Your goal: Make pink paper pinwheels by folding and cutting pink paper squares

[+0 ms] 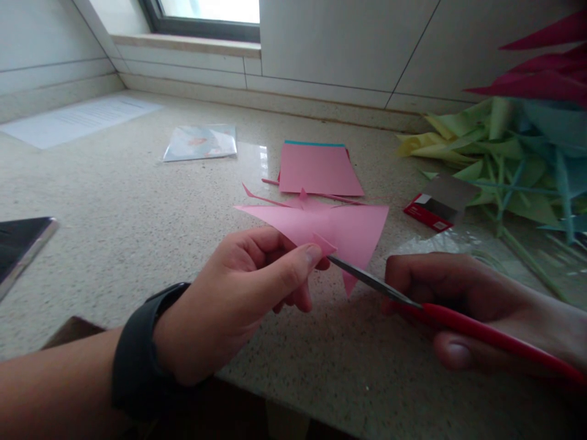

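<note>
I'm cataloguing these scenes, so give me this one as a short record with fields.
Left hand: pinches folded pink paper with pointed corners
Right hand: grips metal scissors with red handles, blades pointing at the folded paper
Worn, left side: smooth black wristband
Beyond the paper: stack of square pink paper sheets
Right side: red-and-grey open cardboard box; yellow-green, blue and magenta folded paper shapes
Back left: white printed paper sheet
Surface: speckled pale stone-like counter
Unclear: whether the blades are cutting
</note>
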A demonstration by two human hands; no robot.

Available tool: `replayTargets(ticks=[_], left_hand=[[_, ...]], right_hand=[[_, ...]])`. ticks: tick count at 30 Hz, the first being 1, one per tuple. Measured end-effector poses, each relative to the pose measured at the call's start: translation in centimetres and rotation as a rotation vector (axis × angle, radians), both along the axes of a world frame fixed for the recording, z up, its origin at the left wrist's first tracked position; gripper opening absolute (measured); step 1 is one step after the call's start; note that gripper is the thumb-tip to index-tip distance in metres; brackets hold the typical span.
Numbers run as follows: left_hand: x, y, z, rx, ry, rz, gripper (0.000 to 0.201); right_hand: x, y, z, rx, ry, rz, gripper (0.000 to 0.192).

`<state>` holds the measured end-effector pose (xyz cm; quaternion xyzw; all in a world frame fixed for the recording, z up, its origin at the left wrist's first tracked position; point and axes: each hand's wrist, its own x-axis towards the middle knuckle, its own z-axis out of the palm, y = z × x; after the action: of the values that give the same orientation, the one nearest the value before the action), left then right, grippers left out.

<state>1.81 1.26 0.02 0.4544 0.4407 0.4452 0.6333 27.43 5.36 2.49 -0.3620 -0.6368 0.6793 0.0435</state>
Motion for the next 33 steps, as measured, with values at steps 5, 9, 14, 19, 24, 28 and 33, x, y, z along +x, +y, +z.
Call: replayTargets(ticks=[5,9,14,19,24,28,33], left_hand=[[0.1,0.1,0.1,-0.009,-0.012,0.005,0.021],[0.2,0.2,0.1,-0.009,-0.006,0.013,0.021],[0.1,0.1,0.1,0.015,0.026,0.016,0.021],[0.1,0.0,0.2,0.006,0.041,0.022,0.023],[0.3,0.2,0.3,-0.001,0.058,0.047,0.022],[0.3,0.2,0.3,0.004,0.077,0.058,0.022],[0.2,0.0,0.2,0.001,0.027,0.052,0.018]], right_hand=[[0.0,0.1,0.0,-0.003,0.021,0.017,0.045],[0.3,0.0,-0.3,-0.003,0.005,0.013,0.044],[0.2,0.0,-0.3,-0.002,0.001,0.009,0.046],[0.4,0.0,-0.5,0.016,0.003,0.021,0.045],[0.9,0.0,-0.9,0.007,0.007,0.032,0.041],[0.8,0.0,-1.0,0.009,0.014,0.025,0.038],[0.6,-0.1,-0.9,0.032,0.003,0.019,0.039]])
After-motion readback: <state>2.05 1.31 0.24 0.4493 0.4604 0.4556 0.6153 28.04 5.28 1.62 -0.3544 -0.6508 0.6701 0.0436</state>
